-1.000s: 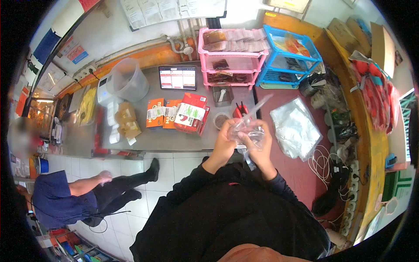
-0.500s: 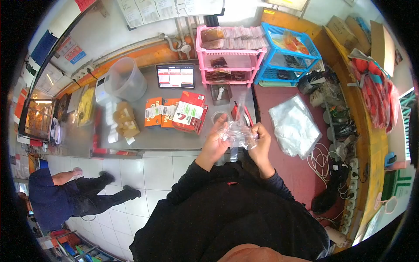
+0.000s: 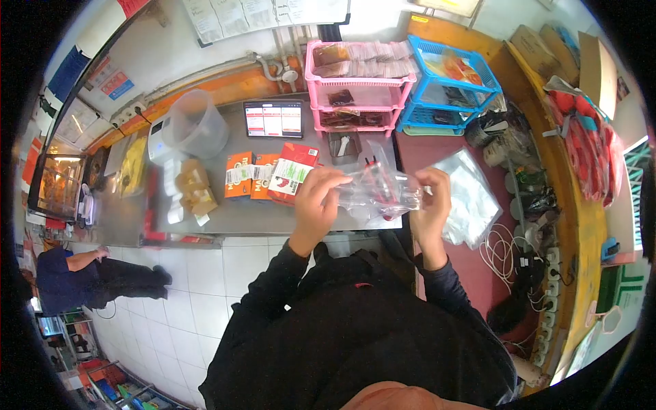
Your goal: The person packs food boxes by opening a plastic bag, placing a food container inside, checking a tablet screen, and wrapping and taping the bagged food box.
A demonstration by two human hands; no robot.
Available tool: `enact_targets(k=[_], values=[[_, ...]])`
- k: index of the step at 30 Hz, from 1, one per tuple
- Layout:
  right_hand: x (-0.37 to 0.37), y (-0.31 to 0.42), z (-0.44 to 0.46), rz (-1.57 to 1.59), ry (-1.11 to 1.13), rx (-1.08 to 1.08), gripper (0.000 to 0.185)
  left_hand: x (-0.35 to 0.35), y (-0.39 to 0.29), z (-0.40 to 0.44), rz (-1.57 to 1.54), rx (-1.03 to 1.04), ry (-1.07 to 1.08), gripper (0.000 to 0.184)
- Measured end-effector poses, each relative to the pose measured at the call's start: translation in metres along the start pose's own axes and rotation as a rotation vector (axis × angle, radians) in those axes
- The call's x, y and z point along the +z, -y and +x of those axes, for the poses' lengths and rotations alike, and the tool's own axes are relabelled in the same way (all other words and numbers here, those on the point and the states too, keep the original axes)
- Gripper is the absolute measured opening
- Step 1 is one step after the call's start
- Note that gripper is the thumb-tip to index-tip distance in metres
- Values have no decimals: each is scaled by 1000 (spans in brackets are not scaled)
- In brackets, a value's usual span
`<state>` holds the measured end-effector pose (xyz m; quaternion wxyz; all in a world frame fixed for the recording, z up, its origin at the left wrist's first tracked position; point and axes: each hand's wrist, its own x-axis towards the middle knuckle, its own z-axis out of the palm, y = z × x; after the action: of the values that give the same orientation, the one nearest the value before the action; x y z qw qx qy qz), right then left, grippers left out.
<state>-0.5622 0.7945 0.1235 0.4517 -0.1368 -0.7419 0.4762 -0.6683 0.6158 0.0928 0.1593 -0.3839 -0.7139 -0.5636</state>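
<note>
A clear plastic bag [image 3: 372, 193] is stretched between my two hands above the front edge of the metal counter. My left hand [image 3: 318, 205] pinches its left side, close to the red box [image 3: 292, 171]. On the right side, my right hand [image 3: 432, 205] grips the bag, over the edge of a stack of clear plastic bags [image 3: 468, 198]. Through the plastic a red and black object [image 3: 384, 183] shows on the counter behind. Two orange boxes [image 3: 239, 175] lie left of the red box.
A tablet [image 3: 273, 119] stands at the back of the metal counter [image 3: 225, 222]. Pink [image 3: 362, 96] and blue [image 3: 451, 85] tiered racks are behind my hands. White cables [image 3: 502, 256] lie at the right. A person [image 3: 75, 277] is on the tiled floor at the far left.
My hands have moved apart, spreading the bunched plastic bag wider between them. The other person has moved further left.
</note>
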Motion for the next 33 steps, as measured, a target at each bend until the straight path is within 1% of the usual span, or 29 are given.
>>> enact_targets(k=[1,2,4,5,6,8,9,10,11,12,13,14,16,17,18,20,21,22,23,24,25,26,27,28,29,30,32,33], values=[[6,0,-1,34,72,52,36,9,-17,11,-76,21,-105,21],[12,-2,3,-183,105,-176,26,20,-21,8,-75,26,-106,21],[31,-27,-18,-60,225,59,22,42,-19,-7,-155,-129,-49,9],[33,-30,-23,-80,169,113,30,49,-11,-8,-184,-24,-138,14],[32,-27,-21,-82,169,108,30,48,-6,-9,-187,-21,-141,14],[29,-26,-19,-173,-87,111,32,37,5,-15,96,-72,-229,17],[29,-29,-19,-74,-76,82,26,34,7,-11,159,19,-294,17],[31,-30,-18,-74,-73,86,26,29,7,-10,161,15,-293,17],[34,-31,-14,118,-31,182,22,24,6,-8,147,-60,-259,15],[36,-26,-11,311,11,277,23,19,6,-6,132,-134,-225,13],[34,-25,-10,410,43,456,23,17,23,-11,-45,-222,-72,14],[32,-23,-9,502,59,640,26,15,35,-21,-45,-223,-70,14],[25,-36,-13,1227,446,1373,15,9,41,-35,-1451,-1184,143,20],[27,-48,-18,1490,576,1398,22,5,45,-39,-1703,-1071,153,24],[29,-48,-18,1488,575,1398,22,2,39,-34,-1705,-1072,153,24],[35,-45,-15,1511,652,1162,34,-5,23,-25,-1703,-1241,-122,25],[39,-42,-14,1504,652,1017,34,8,65,-46,-2252,-860,247,26],[42,-34,-12,1501,655,1026,34,3,63,-46,-2254,-861,236,26],[46,-23,-8,1364,460,962,39,-2,61,-43,-1867,-1034,73,27],[46,-22,-4,1270,422,890,44,-8,56,-35,-1467,-1157,-73,30],[47,-20,-1,1171,383,824,49,-17,43,-28,-1423,-1125,-105,29],[47,-28,-2,1169,386,827,49,-15,50,-33,-1425,-1126,-109,29],[49,-41,-7,571,668,467,47,-11,63,-42,-1150,-895,-62,33],[53,-48,-10,-39,875,86,45,-9,67,-45,-872,-667,-15,38],[63,-53,-20,-295,840,45,40,-7,69,-50,-871,-676,-15,38],[74,-59,-29,-296,841,53,40,-4,67,-54,-395,-480,143,47],[95,-70,-38,-406,586,190,52,3,66,-58,73,-268,285,56],[103,-59,-35,-366,536,4,36,4,67,-56,199,-258,196,54]])
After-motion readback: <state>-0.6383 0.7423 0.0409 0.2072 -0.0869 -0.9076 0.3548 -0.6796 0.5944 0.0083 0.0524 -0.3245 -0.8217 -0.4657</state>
